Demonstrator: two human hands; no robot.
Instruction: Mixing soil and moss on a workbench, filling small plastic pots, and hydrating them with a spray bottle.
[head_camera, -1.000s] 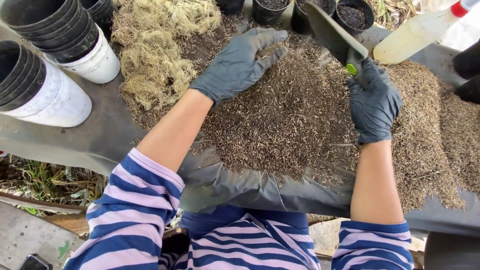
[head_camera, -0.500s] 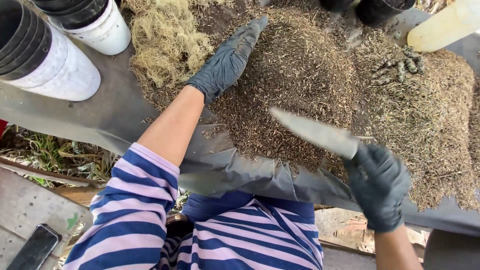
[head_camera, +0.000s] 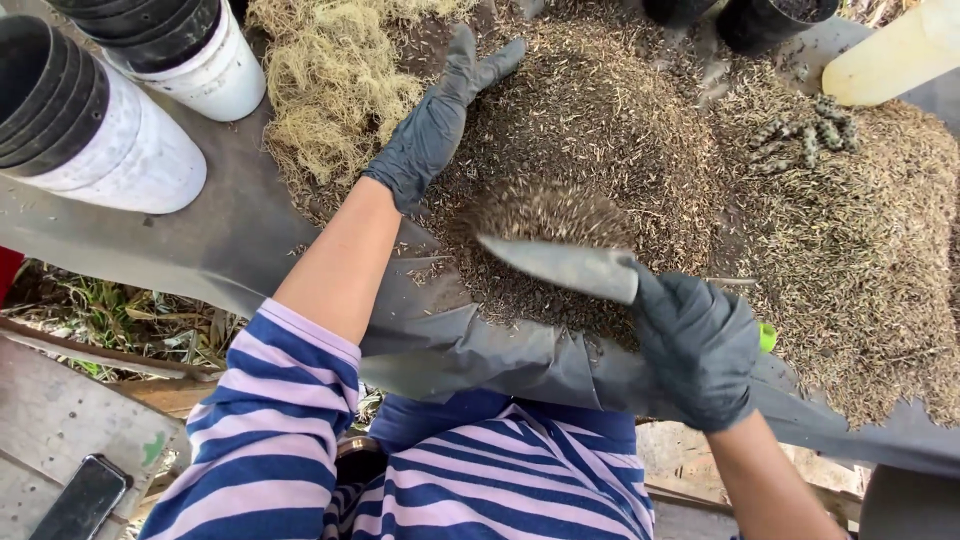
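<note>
Both my hands wear dark grey gloves. My left hand (head_camera: 435, 125) lies flat, fingers apart, on a heap of brown potting mix (head_camera: 600, 130) spread on a grey sheet (head_camera: 230, 250). My right hand (head_camera: 695, 345) grips the green handle of a metal trowel (head_camera: 560, 265), whose blade points left at the heap's near edge. A mound of the brown mix rides on the blade. My sleeves are striped purple and blue.
Stacks of black pots in white containers (head_camera: 110, 150) stand at the upper left. Pale fibrous moss (head_camera: 330, 80) lies left of the heap. Black pots (head_camera: 770, 20) and a cream bottle (head_camera: 890, 55) sit at the top right. A phone (head_camera: 85, 495) lies at the lower left.
My right hand has swung the trowel down from the far side to the heap's near edge and lifted a load of mix. My left hand stays on the heap.
</note>
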